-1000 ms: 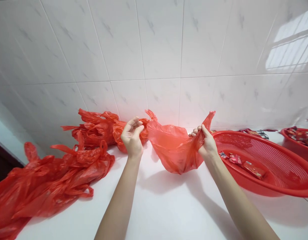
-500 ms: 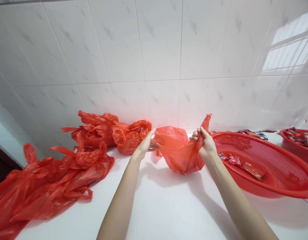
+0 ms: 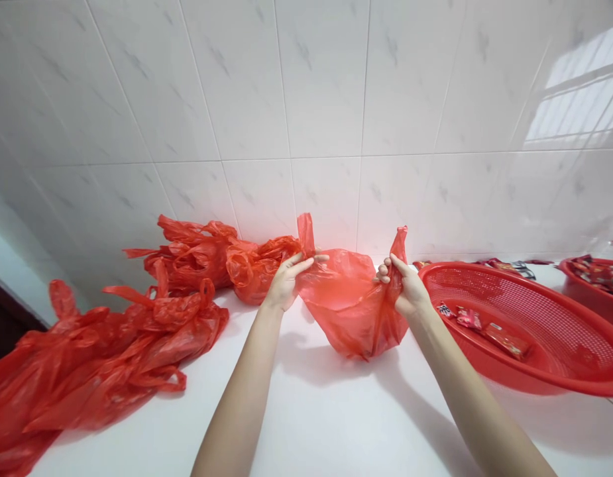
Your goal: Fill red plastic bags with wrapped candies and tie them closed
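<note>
Between my hands hangs a thin red plastic bag, its mouth spread and its bottom sagging just above or onto the white tabletop; I cannot tell which. My left hand pinches one handle, which sticks up above the fingers. On the other side, my right hand is closed round the second handle, whose tip points upward past the thumb. What lies in the bag, if anything, is hidden. A red plastic basket stands just right of my right hand, with several small wrapped packets on its bottom.
Several filled red bags crowd the left of the white table, and more bags stand by the tiled wall. A second red basket with packets is at the far right. Further packets lie behind the nearer basket.
My left hand has closed on the bag's left handle, which now stands up. The mouth is stretched wider, and my right hand keeps its hold, shifted slightly left.
</note>
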The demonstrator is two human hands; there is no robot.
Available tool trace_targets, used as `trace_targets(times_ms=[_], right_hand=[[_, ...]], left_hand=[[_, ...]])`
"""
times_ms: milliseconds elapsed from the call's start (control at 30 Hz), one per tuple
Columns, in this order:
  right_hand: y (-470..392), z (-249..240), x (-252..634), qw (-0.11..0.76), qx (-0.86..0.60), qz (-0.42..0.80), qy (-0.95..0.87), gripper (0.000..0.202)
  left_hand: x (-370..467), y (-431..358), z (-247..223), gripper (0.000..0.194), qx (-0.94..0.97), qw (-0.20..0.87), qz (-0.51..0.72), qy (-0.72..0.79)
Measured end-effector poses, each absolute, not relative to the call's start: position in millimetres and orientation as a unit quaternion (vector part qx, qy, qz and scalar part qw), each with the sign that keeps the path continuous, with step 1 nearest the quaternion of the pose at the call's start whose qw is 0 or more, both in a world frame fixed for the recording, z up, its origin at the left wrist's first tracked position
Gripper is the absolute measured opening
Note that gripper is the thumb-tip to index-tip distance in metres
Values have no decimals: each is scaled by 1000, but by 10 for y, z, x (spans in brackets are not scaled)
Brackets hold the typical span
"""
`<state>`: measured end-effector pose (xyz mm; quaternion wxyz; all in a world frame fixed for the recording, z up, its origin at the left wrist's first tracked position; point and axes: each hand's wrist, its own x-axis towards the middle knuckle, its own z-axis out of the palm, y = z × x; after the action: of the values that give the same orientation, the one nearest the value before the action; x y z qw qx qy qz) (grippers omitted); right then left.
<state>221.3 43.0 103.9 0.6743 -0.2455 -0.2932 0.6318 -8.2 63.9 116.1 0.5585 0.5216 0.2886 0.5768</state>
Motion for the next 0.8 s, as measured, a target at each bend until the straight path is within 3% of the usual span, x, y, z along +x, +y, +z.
trace_targets(times_ms=[233, 367, 600, 800], right_hand=[[510, 979, 2252, 681, -256, 650, -221, 31], [569, 904, 2306, 676, -250, 642, -261, 31], [580, 906, 2307, 692, -258, 618, -270, 29], [541, 955, 2276, 699, -253, 623, -243, 29]], left_hand=[[-222, 597, 1197, 18, 638, 435, 582, 254], [-337, 586, 1221, 25, 729, 382, 506, 256], [-286, 524, 1265, 41, 724, 406, 464, 309], [-210, 406, 1341, 31, 744, 384, 446, 316]])
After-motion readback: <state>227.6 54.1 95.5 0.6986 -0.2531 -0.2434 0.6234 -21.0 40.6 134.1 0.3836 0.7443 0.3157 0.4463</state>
